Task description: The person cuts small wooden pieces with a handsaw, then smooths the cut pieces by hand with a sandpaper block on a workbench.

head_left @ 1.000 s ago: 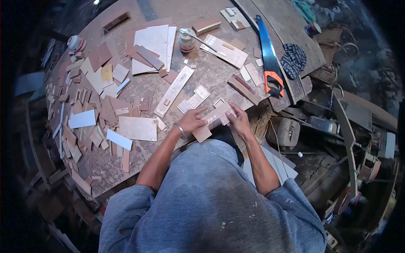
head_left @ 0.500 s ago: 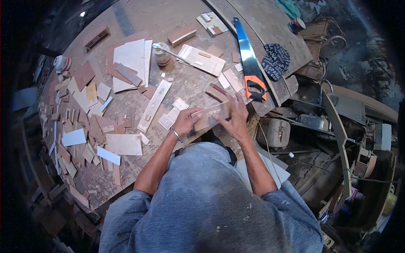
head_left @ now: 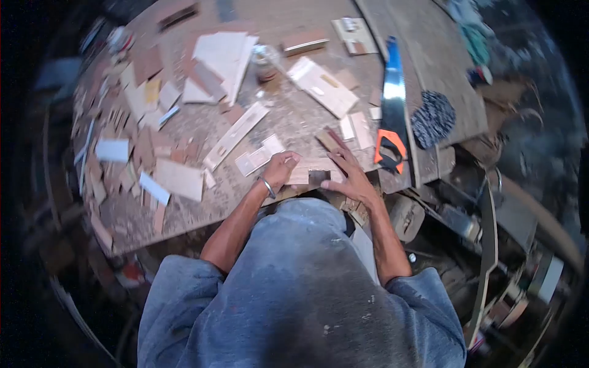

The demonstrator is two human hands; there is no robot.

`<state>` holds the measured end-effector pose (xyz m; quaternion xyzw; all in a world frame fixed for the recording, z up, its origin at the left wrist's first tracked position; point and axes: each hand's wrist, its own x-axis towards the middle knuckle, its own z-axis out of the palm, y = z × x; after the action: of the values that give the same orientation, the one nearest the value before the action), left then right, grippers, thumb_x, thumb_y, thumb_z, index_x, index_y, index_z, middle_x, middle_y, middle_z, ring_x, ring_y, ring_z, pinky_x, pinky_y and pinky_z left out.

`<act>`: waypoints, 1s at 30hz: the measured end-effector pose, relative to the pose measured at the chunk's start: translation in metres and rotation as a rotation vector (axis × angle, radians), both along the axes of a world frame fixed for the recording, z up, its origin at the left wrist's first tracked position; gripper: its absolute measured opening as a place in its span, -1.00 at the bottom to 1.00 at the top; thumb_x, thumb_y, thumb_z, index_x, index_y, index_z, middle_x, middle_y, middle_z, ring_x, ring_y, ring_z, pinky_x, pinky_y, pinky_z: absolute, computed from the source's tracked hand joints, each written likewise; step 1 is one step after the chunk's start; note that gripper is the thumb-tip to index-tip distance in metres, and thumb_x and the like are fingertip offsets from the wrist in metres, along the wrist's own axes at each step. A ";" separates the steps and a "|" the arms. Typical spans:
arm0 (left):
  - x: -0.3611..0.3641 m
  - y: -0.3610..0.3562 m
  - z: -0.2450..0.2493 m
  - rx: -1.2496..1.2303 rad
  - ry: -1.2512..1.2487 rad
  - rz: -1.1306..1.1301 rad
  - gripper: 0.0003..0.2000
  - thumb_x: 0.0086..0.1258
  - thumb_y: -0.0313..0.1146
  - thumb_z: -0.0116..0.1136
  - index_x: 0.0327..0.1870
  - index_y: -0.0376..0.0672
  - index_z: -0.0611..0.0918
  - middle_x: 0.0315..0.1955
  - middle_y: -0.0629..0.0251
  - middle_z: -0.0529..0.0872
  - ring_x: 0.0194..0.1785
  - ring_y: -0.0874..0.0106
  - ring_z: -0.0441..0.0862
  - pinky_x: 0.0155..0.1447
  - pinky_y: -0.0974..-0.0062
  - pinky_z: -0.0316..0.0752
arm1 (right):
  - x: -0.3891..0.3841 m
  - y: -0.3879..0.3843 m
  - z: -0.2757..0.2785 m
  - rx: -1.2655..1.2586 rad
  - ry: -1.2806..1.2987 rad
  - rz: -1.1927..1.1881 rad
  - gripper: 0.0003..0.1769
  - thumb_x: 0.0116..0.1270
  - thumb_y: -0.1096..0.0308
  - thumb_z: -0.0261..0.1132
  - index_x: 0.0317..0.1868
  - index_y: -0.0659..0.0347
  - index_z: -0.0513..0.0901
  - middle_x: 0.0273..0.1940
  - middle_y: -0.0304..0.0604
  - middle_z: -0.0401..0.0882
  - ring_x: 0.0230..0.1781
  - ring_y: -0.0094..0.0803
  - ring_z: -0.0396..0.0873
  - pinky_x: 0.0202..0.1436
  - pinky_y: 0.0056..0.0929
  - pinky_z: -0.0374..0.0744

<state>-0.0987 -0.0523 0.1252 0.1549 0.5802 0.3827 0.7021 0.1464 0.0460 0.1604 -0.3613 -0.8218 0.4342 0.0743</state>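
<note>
Near the table's front edge, a small flat wooden piece (head_left: pixel 299 175) with a dark notch in its near side spans the space between my hands. My left hand (head_left: pixel 282 170) pinches its left end, with a metal bracelet at the wrist. Fingers and thumb of my right hand (head_left: pixel 354 179) close around the right end, partly covering it. Just beyond my right fingers lies a small reddish-edged wooden block (head_left: pixel 330 141). Beside my left hand are pale square-panelled wooden pieces (head_left: pixel 260 156). Motion blur hides fine detail.
An orange-handled handsaw (head_left: pixel 392 101) and a dark patterned cloth (head_left: pixel 434 119) lie to the right. A glass jar (head_left: pixel 265 64) with a brush-like stick stands mid-table. Many wood scraps (head_left: pixel 178 178) cover the left side. A white jerrycan (head_left: pixel 408 218) sits below the table's right edge.
The view has shifted, so the table's contents appear displaced. The wooden piece has turned from slanted to nearly level, and its notch now shows. Both hands keep hold of it.
</note>
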 end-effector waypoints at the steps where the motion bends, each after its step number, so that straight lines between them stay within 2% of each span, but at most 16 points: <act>1: -0.009 -0.012 -0.012 -0.024 -0.006 0.046 -0.73 0.64 -0.22 0.14 0.04 -0.25 0.70 -0.28 0.40 0.76 -0.27 0.62 0.67 -0.20 0.57 0.62 | -0.006 0.002 0.000 -0.013 -0.039 0.126 0.01 0.09 0.00 0.59 0.49 0.27 0.42 0.43 0.20 0.38 0.45 0.17 0.35 0.51 -0.06 0.35; 2: -0.017 -0.021 -0.024 -0.035 -0.012 0.093 -0.73 0.64 -0.21 0.13 0.04 -0.24 0.71 -0.28 0.40 0.75 -0.27 0.63 0.66 -0.19 0.57 0.61 | -0.016 0.010 -0.001 -0.011 -0.078 0.254 0.02 0.07 0.03 0.61 0.49 0.27 0.41 0.43 0.20 0.38 0.45 0.17 0.36 0.52 -0.06 0.35; 3: -0.023 -0.032 -0.037 -0.002 0.025 0.143 -0.73 0.64 -0.20 0.14 0.02 -0.24 0.71 -0.29 0.40 0.75 -0.26 0.63 0.65 -0.17 0.56 0.60 | -0.026 0.018 -0.009 -0.100 -0.076 0.338 0.04 0.03 0.11 0.65 0.48 0.30 0.39 0.44 0.19 0.37 0.47 0.09 0.35 0.57 -0.13 0.32; 5: -0.030 -0.055 -0.058 0.059 0.099 0.244 -0.72 0.63 -0.18 0.16 -0.01 -0.24 0.72 -0.31 0.40 0.75 -0.25 0.64 0.62 -0.14 0.56 0.57 | -0.054 0.033 -0.008 -0.161 -0.080 0.470 0.04 0.02 0.09 0.66 0.47 0.31 0.39 0.40 0.20 0.42 0.45 0.09 0.38 0.55 -0.13 0.34; 8: -0.030 -0.068 -0.046 0.109 0.497 0.399 -0.70 0.61 -0.14 0.18 -0.06 -0.24 0.73 -0.33 0.41 0.74 -0.23 0.66 0.58 -0.08 0.56 0.53 | -0.093 0.045 -0.012 -0.167 -0.099 0.640 0.02 0.01 0.09 0.65 0.43 0.36 0.42 0.29 0.23 0.49 0.38 0.11 0.44 0.49 -0.11 0.39; 11: -0.042 -0.080 -0.067 0.070 0.527 0.581 -0.73 0.55 -0.20 0.27 0.01 -0.24 0.70 -0.40 0.42 0.70 -0.47 0.68 0.47 -0.45 0.59 0.40 | -0.125 0.062 -0.024 -0.145 -0.043 0.776 -0.04 0.02 0.13 0.63 0.38 0.37 0.43 0.19 0.24 0.52 0.27 0.18 0.48 0.41 -0.06 0.44; 14: -0.054 -0.090 -0.077 0.022 0.484 0.609 -0.74 0.53 -0.25 0.29 0.03 -0.25 0.70 -0.43 0.40 0.71 -0.54 0.68 0.47 -0.46 0.60 0.41 | -0.147 0.076 -0.029 0.013 -0.035 0.810 -0.04 0.01 0.16 0.63 0.40 0.34 0.41 0.19 0.23 0.50 0.25 0.20 0.49 0.39 -0.05 0.46; 15: -0.053 -0.091 -0.070 0.019 0.404 0.674 -0.74 0.51 -0.27 0.30 0.05 -0.26 0.70 -0.44 0.37 0.71 -0.56 0.67 0.50 -0.47 0.58 0.45 | -0.152 0.079 -0.030 -0.004 -0.019 0.803 -0.03 0.01 0.21 0.63 0.41 0.32 0.39 0.19 0.21 0.48 0.24 0.21 0.48 0.37 -0.03 0.47; 18: -0.058 -0.094 -0.071 0.039 0.394 0.695 -0.70 0.49 -0.28 0.32 0.09 -0.28 0.67 -0.41 0.33 0.72 -0.48 0.60 0.60 -0.39 0.51 0.55 | -0.162 0.082 -0.031 0.073 -0.055 0.804 -0.03 0.01 0.26 0.62 0.43 0.29 0.38 0.20 0.19 0.46 0.25 0.21 0.48 0.37 -0.02 0.48; 21: -0.061 -0.094 -0.089 0.139 0.785 0.668 -0.61 0.39 -0.32 0.38 0.17 -0.30 0.64 -0.26 0.20 0.74 -0.27 0.38 0.70 -0.11 0.39 0.66 | -0.169 0.089 -0.052 0.051 -0.002 0.765 -0.03 0.00 0.29 0.61 0.44 0.26 0.38 0.22 0.19 0.45 0.26 0.21 0.46 0.38 -0.01 0.48; 24: -0.071 -0.101 -0.079 -0.026 1.053 0.342 -0.38 0.25 -0.33 0.46 0.36 -0.26 0.53 0.10 0.02 0.64 0.13 0.12 0.64 0.24 0.24 0.60 | -0.172 0.100 -0.068 0.024 -0.002 0.712 -0.03 0.00 0.31 0.60 0.44 0.24 0.38 0.24 0.19 0.45 0.28 0.22 0.46 0.39 -0.02 0.47; 27: -0.062 -0.101 -0.070 -0.049 1.332 0.141 -0.20 0.13 -0.30 0.55 0.44 -0.21 0.43 0.36 0.00 0.43 0.35 0.05 0.46 0.37 0.14 0.50 | -0.168 0.107 -0.070 0.020 -0.007 0.670 -0.04 0.00 0.32 0.61 0.43 0.26 0.38 0.26 0.18 0.45 0.30 0.23 0.45 0.41 -0.03 0.46; 30: -0.067 -0.094 -0.060 -0.129 1.224 -0.014 -0.10 0.06 -0.28 0.58 0.48 -0.20 0.36 0.42 0.01 0.33 0.45 -0.05 0.31 0.47 0.07 0.38 | -0.165 0.113 -0.070 0.023 -0.041 0.646 -0.05 0.01 0.32 0.62 0.43 0.26 0.38 0.28 0.19 0.45 0.31 0.22 0.45 0.41 -0.06 0.47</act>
<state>-0.1659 -0.1460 0.0654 0.3077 0.8990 0.1838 0.2519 -0.0191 0.1593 0.0907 -0.0898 -0.9002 0.4187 -0.0797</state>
